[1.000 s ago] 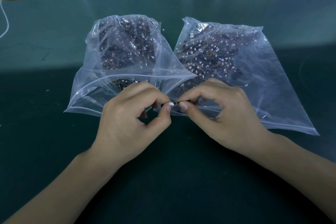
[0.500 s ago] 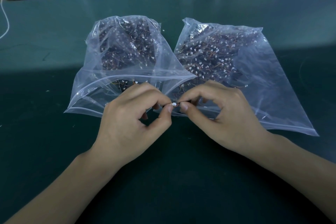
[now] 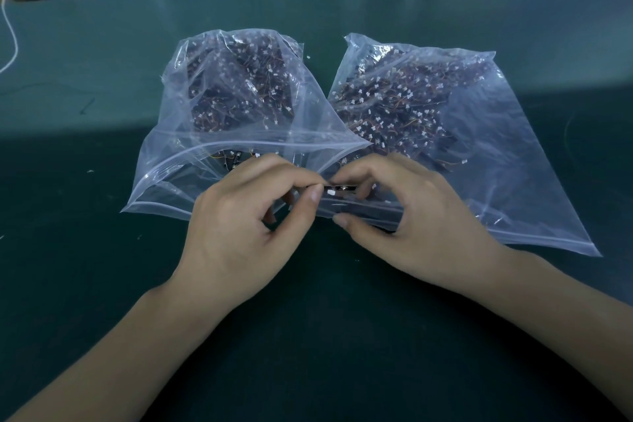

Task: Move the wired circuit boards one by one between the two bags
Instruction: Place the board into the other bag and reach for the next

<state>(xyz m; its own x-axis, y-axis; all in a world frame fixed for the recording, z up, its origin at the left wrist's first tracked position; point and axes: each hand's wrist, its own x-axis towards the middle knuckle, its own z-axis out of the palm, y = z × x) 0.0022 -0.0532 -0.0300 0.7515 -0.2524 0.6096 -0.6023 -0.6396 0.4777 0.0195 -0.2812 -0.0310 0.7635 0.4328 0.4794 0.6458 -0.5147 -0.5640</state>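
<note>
Circuit board (image 3: 339,188), one small dark piece with a white connector at its end, is held between both hands just above the near edges of the two bags. Left hand (image 3: 239,226) pinches the connector end with thumb and forefinger; right hand (image 3: 404,216) has its fingers curled over the board's other end, thumb apart below, so whether it truly grips cannot be told. Left bag (image 3: 191,161) lies with its mouth gaping toward the person; right bag (image 3: 513,161) lies flat beside it, the two overlapping at the middle. Both hold dense heaps of wired boards on the green table (image 3: 85,284).

Risks, as judged: thin leads may snag on neighbouring boards and drag several out together; the slack plastic mouth may fold shut as the piece enters; a light pinch on the connector may slip.
</note>
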